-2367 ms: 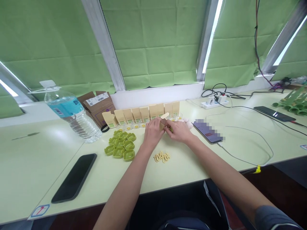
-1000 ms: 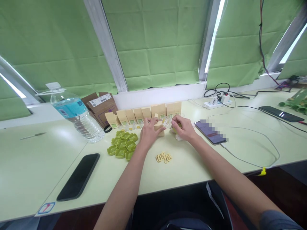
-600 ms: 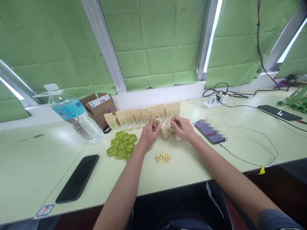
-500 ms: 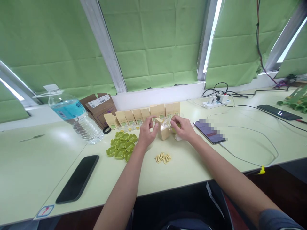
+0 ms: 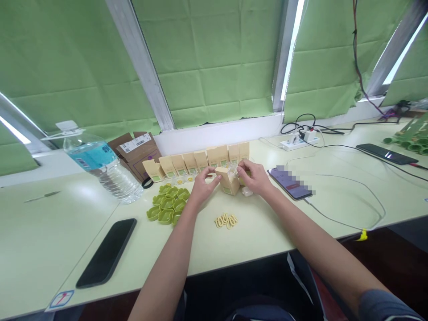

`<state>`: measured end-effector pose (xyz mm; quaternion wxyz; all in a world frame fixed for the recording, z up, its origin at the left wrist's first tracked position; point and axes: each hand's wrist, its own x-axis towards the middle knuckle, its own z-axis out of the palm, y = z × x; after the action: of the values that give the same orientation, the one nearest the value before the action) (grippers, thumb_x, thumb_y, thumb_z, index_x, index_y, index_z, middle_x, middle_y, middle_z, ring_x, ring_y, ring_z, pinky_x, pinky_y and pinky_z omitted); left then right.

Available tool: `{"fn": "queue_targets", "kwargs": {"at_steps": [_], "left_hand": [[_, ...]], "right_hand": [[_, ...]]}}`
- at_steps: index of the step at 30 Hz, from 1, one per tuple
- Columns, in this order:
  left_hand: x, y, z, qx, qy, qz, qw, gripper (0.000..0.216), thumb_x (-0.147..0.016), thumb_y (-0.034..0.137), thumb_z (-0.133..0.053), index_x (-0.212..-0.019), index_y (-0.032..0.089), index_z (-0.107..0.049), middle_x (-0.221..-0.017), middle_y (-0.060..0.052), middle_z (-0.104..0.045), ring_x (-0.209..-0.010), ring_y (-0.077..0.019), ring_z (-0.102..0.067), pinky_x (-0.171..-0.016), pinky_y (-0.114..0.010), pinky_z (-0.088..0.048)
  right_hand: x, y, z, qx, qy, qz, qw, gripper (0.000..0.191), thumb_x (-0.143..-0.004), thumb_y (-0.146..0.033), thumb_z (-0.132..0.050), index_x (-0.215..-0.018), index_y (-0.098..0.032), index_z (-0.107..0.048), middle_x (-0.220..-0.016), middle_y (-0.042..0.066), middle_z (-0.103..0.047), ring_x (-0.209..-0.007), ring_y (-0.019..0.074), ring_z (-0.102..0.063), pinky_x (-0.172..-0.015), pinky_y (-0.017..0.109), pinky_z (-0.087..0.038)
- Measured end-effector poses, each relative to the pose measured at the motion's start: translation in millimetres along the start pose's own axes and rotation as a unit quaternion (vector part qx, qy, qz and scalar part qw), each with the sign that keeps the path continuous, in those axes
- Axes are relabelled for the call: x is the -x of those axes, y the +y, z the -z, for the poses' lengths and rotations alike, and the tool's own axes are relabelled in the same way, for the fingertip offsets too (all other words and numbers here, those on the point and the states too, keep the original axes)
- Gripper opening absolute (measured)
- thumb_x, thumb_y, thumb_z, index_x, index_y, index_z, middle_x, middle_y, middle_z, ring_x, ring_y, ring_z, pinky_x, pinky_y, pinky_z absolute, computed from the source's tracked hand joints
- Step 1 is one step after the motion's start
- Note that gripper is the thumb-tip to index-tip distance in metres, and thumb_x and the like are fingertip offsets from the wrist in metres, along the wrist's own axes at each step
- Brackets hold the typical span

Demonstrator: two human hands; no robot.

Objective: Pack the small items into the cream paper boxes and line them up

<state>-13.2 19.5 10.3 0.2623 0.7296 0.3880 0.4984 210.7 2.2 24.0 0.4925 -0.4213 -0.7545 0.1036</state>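
My left hand [image 5: 203, 187] grips a small tan cardboard box [image 5: 229, 185] by its left side, thumb and fingers closed on it. At the box's upper right edge, my right hand [image 5: 256, 177] pinches a clear plastic piece [image 5: 233, 169]; how far it sits inside the box I cannot tell. A small whitish object [image 5: 247, 191] lies under the right hand. Behind the hands stands a row of similar tan boxes [image 5: 181, 165]. Green leaf-shaped cups [image 5: 166, 216] are grouped left of my left hand. Several pale yellow loops [image 5: 226, 220] lie in front of the box.
At left are a large water bottle [image 5: 110, 171], a brown carton [image 5: 142, 156], a black phone [image 5: 107, 252] and a pen [image 5: 42, 196]. On the right, a charging phone [image 5: 289, 183] trails a white cable, with a power strip [image 5: 301, 141] behind it. Green tubes [image 5: 409, 145] lie far right.
The box in my left hand has tilted and turned a little, and the clear plastic piece sits closer against its top. Both hands stay nearly in place; the view has shifted slightly.
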Motion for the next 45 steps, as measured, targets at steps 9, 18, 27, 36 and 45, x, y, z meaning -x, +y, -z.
{"fn": "queue_targets", "kwargs": {"at_steps": [9, 18, 27, 36, 45], "left_hand": [[-19.6, 5.9, 3.7, 0.143, 0.182, 0.083, 0.969, 0.039, -0.067, 0.046, -0.083, -0.085, 0.016, -0.066, -0.082, -0.003, -0.069, -0.074, -0.0133, -0.063, -0.074, -0.027, -0.052], [-96.7, 42.6, -15.0, 0.147, 0.121, -0.002, 0.982, 0.036, -0.063, 0.039, -0.087, -0.083, 0.014, -0.07, -0.076, -0.004, -0.073, -0.071, -0.0149, -0.068, -0.075, -0.03, -0.054], [-162.5, 72.2, -90.7, -0.014, -0.024, -0.029, 0.999, 0.008, -0.069, 0.018, -0.078, -0.075, 0.015, -0.074, -0.077, -0.004, -0.075, -0.072, -0.0157, -0.069, -0.073, -0.029, -0.055], [-189.8, 33.3, -131.9, -0.208, -0.077, -0.015, 0.975, 0.002, -0.073, 0.016, -0.076, -0.074, 0.017, -0.076, -0.08, -0.004, -0.075, -0.081, -0.0179, -0.068, -0.083, -0.03, -0.053], [-189.9, 10.0, -136.2, -0.307, -0.078, 0.053, 0.947, 0.005, -0.068, 0.022, -0.078, -0.071, 0.019, -0.075, -0.082, -0.012, -0.074, -0.084, -0.0247, -0.067, -0.081, -0.037, -0.049]], "right_hand": [[0.4, 0.1, 8.9, -0.066, 0.049, 0.044, 0.996, 0.023, -0.096, -0.039, -0.047, -0.081, -0.021, -0.052, -0.068, 0.0, -0.058, -0.062, 0.0144, -0.052, -0.062, 0.027, -0.039], [5.7, -21.4, 1.9, -0.085, -0.124, 0.153, 0.977, 0.015, -0.093, -0.03, -0.049, -0.081, -0.021, -0.051, -0.071, 0.0, -0.06, -0.061, 0.0129, -0.052, -0.061, 0.026, -0.037], [2.7, -20.2, 5.7, -0.07, -0.193, 0.16, 0.966, 0.013, -0.089, -0.028, -0.053, -0.078, -0.02, -0.052, -0.067, -0.001, -0.06, -0.058, 0.0127, -0.05, -0.06, 0.026, -0.033], [-0.8, -12.9, 8.6, -0.026, -0.224, 0.101, 0.969, 0.02, -0.084, -0.034, -0.057, -0.073, -0.019, -0.053, -0.068, 0.001, -0.063, -0.059, 0.0128, -0.051, -0.061, 0.027, -0.034], [-0.9, -10.0, 8.0, -0.025, -0.225, 0.073, 0.971, 0.016, -0.079, -0.028, -0.057, -0.067, -0.02, -0.049, -0.063, 0.0, -0.06, -0.053, 0.0113, -0.043, -0.056, 0.027, -0.032]]}}
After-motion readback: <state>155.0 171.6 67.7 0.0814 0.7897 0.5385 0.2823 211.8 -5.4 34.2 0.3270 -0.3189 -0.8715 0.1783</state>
